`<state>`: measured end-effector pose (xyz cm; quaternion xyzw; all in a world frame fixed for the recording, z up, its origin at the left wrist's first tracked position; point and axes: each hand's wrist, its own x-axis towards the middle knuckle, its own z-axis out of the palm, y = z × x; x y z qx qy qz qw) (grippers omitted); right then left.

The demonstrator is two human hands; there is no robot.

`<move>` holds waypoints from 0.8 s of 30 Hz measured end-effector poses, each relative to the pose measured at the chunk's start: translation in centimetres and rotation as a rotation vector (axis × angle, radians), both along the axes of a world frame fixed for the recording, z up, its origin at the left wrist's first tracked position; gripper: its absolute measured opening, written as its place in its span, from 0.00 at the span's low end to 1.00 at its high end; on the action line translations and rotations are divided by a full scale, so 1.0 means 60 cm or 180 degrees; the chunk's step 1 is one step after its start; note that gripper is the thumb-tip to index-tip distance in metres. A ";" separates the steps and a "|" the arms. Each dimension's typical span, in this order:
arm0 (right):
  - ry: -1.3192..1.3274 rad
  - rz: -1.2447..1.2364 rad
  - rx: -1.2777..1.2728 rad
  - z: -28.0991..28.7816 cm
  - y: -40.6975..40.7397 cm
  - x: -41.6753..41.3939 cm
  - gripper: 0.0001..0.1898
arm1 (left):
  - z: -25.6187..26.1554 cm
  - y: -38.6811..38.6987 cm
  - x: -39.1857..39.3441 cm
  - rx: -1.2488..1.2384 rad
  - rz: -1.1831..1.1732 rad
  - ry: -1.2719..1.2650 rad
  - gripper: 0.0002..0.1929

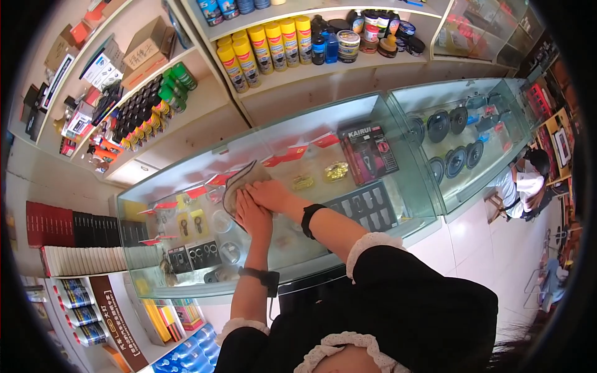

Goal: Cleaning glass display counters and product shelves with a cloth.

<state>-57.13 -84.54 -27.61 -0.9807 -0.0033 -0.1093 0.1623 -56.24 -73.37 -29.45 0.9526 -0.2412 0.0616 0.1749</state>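
Both my hands press on a folded greyish-brown cloth with a dark edge, lying on the glass top of a display case. My left hand rests on the cloth's lower right part, fingers together and pointing up. My right hand reaches in from the right, its fingers overlapping those of the left. Whether the fingers grip the cloth or only lie flat on it is hard to see. Under the glass near the hands are red tags, gold-coloured packets and carded key rings.
Shelves behind the case hold yellow spray cans and black-capped bottles. A second glass case with round speakers adjoins on the right. Beyond it a person sits on a stool. Red and black books stand at the left.
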 end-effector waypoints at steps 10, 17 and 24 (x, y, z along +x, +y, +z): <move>-0.0619 -0.0345 -0.0176 -0.022 -0.225 -0.133 0.16 | 0.018 -0.223 -0.111 -0.0037 -0.0522 0.0132 0.31; 0.0240 -0.1956 0.0109 -0.018 -0.414 -0.330 0.17 | 0.025 -0.440 -0.225 -0.0019 -0.1879 0.0051 0.30; 0.0255 -0.3327 0.0138 -0.007 -0.431 -0.493 0.19 | 0.013 -0.513 -0.332 -0.0293 -0.3183 -0.0173 0.28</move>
